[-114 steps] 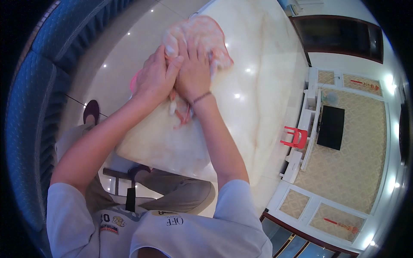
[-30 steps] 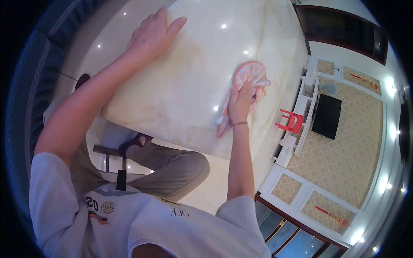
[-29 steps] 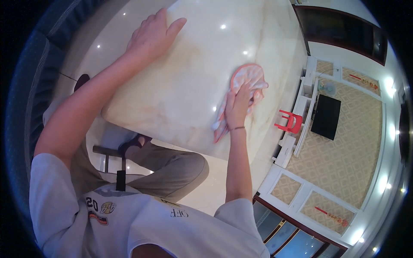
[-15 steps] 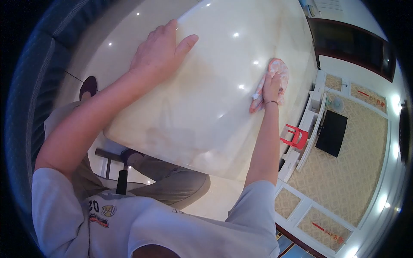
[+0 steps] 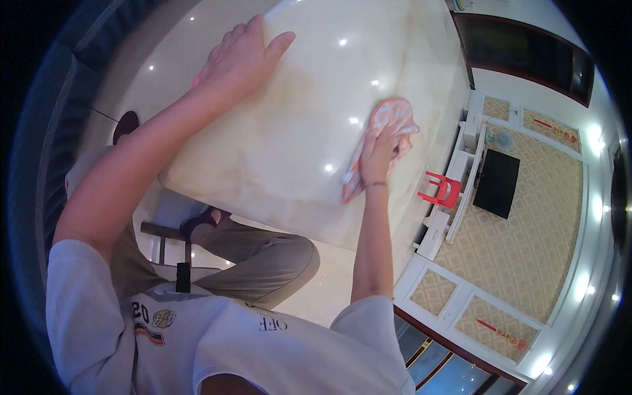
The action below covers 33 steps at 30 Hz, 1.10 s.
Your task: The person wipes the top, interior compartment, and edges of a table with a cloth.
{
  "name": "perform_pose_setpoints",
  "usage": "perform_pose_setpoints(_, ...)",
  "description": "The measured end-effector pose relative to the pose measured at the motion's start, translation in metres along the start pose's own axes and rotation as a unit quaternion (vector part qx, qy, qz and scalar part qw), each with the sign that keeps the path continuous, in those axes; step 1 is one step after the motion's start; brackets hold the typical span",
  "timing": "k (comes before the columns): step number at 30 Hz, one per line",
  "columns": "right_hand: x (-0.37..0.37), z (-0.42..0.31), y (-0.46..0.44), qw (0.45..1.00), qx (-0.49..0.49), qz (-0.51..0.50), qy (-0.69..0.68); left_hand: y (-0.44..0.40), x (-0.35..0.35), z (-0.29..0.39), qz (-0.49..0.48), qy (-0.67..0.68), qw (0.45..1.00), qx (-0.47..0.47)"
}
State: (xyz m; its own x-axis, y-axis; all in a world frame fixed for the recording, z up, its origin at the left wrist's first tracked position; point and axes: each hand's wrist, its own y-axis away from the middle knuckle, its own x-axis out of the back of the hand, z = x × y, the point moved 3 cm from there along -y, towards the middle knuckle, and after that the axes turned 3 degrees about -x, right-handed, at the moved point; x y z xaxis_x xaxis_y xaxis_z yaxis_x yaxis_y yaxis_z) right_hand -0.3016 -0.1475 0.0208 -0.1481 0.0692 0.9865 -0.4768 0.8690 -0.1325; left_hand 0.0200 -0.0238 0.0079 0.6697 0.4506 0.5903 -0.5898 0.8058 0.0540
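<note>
Clock directions are taken from the middle of the view, 12 at the top. At 2 o'clock, the right hand (image 5: 377, 153) lies palm down on a pink-and-white patterned cloth with an orange-pink edge (image 5: 394, 113); its grip is apart, fingers stretched over the fabric. The cloth rests on the glossy cream marble desk (image 5: 283, 145), running from its rounded end at 1 o'clock to a narrow tail at 7, with creases beside the fingers. A thin bracelet (image 5: 376, 184) circles the right wrist. At 11 o'clock, the left hand (image 5: 238, 62) is palm down at the desk's edge, well apart from the cloth, its grip apart with the thumb spread toward 1. Beyond the desk at 3 o'clock stand a red plastic chair (image 5: 442, 189) and a black flat screen (image 5: 497, 183); a dark blue sofa (image 5: 36, 197) fills 9 o'clock.
</note>
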Motion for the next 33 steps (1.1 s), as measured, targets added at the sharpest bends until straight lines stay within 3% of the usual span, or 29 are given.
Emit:
perform_pose_setpoints(1, 0.002, -0.009, 0.017, 0.999, -0.019, -0.043, -0.027, -0.001, 0.000, -0.001, -0.006, -0.003, 1.000, 0.001)
perform_pose_setpoints(4, -0.001, -0.020, 0.055, 0.999, 0.010, -0.051, -0.012, 0.001, -0.004, -0.007, 0.008, -0.006, 1.000, -0.008)
perform_pose_setpoints(9, -0.006, -0.001, 0.020, 0.998, 0.027, -0.041, -0.032, 0.002, -0.005, -0.006, 0.015, -0.009, 1.000, -0.015)
perform_pose_setpoints(11, -0.009, 0.015, -0.013, 0.998, -0.018, -0.046, 0.038, 0.002, -0.006, -0.008, 0.028, -0.011, 0.999, -0.021)
perform_pose_setpoints(13, -0.008, 0.021, -0.047, 0.998, -0.053, -0.015, 0.043, 0.003, -0.005, -0.010, 0.049, -0.010, 0.997, -0.060)
perform_pose_setpoints(17, -0.022, 0.064, -0.113, 0.999, -0.048, -0.009, -0.005, 0.005, -0.004, -0.009, 0.049, -0.027, 0.997, -0.046)
perform_pose_setpoints(19, -0.028, 0.084, -0.138, 0.991, -0.128, -0.035, 0.027, 0.005, -0.003, -0.010, 0.056, -0.023, 0.997, -0.057)
perform_pose_setpoints(25, -0.028, 0.071, -0.130, 0.983, -0.182, 0.022, -0.008, 0.004, -0.002, -0.007, 0.031, -0.013, 0.999, -0.021)
perform_pose_setpoints(28, -0.006, 0.026, -0.082, 0.979, -0.201, 0.024, -0.001, 0.003, -0.001, -0.003, 0.014, -0.010, 1.000, -0.013)
perform_pose_setpoints(30, -0.005, 0.018, -0.055, 0.991, -0.106, 0.042, 0.063, 0.003, -0.001, -0.003, 0.011, -0.007, 1.000, -0.012)
perform_pose_setpoints(31, -0.005, 0.014, -0.040, 0.991, -0.107, 0.044, 0.067, 0.003, -0.002, -0.004, 0.007, -0.010, 1.000, -0.011)
perform_pose_setpoints(33, 0.004, -0.010, -0.009, 0.989, 0.026, 0.140, 0.031, 0.002, -0.005, -0.007, 0.024, -0.005, 0.999, -0.024)
